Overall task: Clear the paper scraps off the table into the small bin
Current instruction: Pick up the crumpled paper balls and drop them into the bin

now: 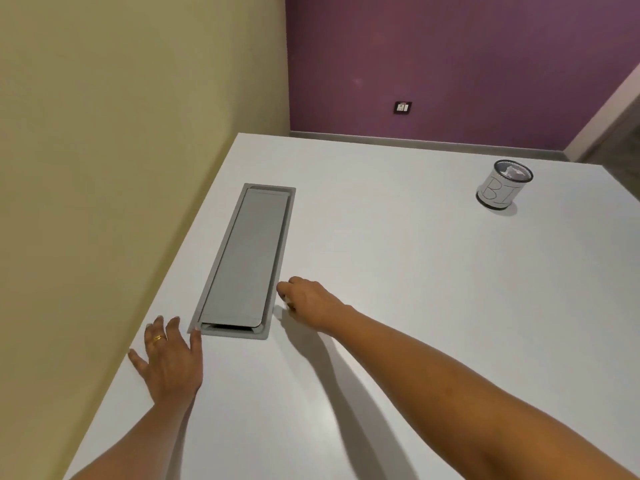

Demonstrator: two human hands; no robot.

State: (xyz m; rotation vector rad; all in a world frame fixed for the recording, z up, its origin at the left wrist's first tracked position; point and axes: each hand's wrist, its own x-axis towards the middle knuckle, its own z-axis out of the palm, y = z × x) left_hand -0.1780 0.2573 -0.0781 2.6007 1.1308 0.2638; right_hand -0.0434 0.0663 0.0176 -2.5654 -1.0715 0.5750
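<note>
The small bin [504, 186], a mesh cup wrapped in white paper with handwritten letters, stands at the far right of the white table [398, 258]; white paper scraps show inside it. My right hand [306, 299] is curled down on the table beside the grey cable hatch, fingers pinched together, with a small white paper scrap [287, 301] just visible at the fingertips. Whether the scrap is lifted off the surface is unclear. My left hand [169, 358] lies flat on the table near its left edge, fingers spread, a gold ring on one finger.
A long grey cable hatch [246, 258] is set flush into the table between my hands. A yellow wall runs along the left edge, a purple wall with a socket [402, 107] stands behind.
</note>
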